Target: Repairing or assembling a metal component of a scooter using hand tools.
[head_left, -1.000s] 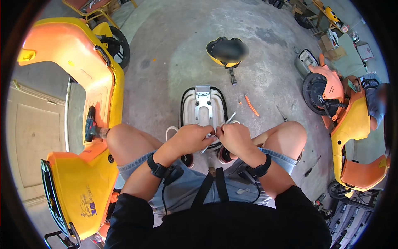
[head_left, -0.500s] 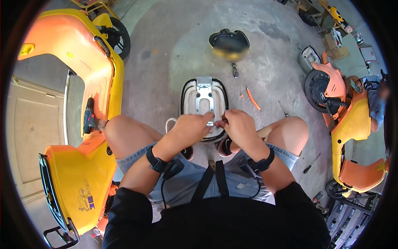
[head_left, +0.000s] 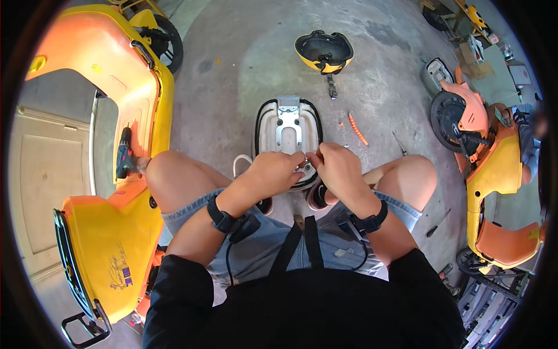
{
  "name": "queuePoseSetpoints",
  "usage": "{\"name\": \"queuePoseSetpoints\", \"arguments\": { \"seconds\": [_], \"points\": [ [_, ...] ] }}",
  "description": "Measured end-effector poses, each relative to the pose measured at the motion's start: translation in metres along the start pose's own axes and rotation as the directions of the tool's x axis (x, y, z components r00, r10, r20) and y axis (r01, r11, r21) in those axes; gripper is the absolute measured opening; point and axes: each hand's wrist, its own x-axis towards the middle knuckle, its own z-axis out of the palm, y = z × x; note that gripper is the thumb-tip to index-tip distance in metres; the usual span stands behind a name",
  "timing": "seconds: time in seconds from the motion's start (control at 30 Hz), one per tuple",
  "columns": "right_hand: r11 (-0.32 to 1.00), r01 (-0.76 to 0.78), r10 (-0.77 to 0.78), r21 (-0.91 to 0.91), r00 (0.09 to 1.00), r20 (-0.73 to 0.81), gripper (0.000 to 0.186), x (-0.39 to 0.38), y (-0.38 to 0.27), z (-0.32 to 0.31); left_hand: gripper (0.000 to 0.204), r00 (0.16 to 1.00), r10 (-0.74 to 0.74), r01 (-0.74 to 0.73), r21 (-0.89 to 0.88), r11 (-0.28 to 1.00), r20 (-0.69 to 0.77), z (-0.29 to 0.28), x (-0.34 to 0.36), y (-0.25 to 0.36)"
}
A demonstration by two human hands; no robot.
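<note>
An upturned scooter seat [head_left: 268, 131] lies on the floor between my feet, its white underside facing up inside a black rim. A silver metal bracket [head_left: 288, 119] runs along its middle. Over the seat's near end, my left hand [head_left: 274, 173] and my right hand [head_left: 338, 166] meet with fingers pinched. Between the fingertips is something small and shiny, mostly covered by the fingers; its kind cannot be made out. Whether the fingers touch the seat is also unclear.
Ahead lies an upturned yellow helmet [head_left: 324, 52], with an orange ribbed strip [head_left: 357, 129] and screwdrivers [head_left: 431, 231] to the right. A cordless drill [head_left: 124, 154] rests on the yellow scooter [head_left: 110, 250] at left. Another person [head_left: 524, 139] sits by a second scooter [head_left: 494, 180].
My fingertips have drawn a little closer together around the small shiny piece. The view has shifted slightly, so the seat and helmet appear in slightly different places.
</note>
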Motion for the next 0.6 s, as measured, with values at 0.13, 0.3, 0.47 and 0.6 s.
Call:
{"name": "queuePoseSetpoints", "arguments": {
  "seconds": [0.13, 0.3, 0.47, 0.6],
  "points": [
    [0.991, 0.111, -0.104, 0.074, 0.991, -0.085, 0.023, -0.005, 0.004, -0.004, 0.024, 0.998, -0.065, 0.066, 0.055, 0.996, -0.014, -0.002, 0.001, -0.002],
    [0.999, 0.04, -0.038, -0.025, 0.997, 0.073, 0.024, 0.001, 0.001, -0.001, 0.026, 0.99, -0.088, 0.094, 0.051, 0.994, -0.107, -0.007, 0.004, 0.002],
    [0.997, -0.032, 0.021, 0.064, 0.987, 0.16, 0.029, 0.001, -0.002, 0.002, 0.03, 0.995, -0.045, 0.04, 0.055, 0.998, 0.092, -0.006, 0.001, 0.003],
    [0.999, 0.004, -0.008, 0.033, 0.994, 0.107, 0.025, -0.001, 0.001, 0.002, 0.03, 0.987, -0.051, 0.038, 0.093, 0.995, 0.15, 0.004, 0.002, -0.002]
  ]
}}
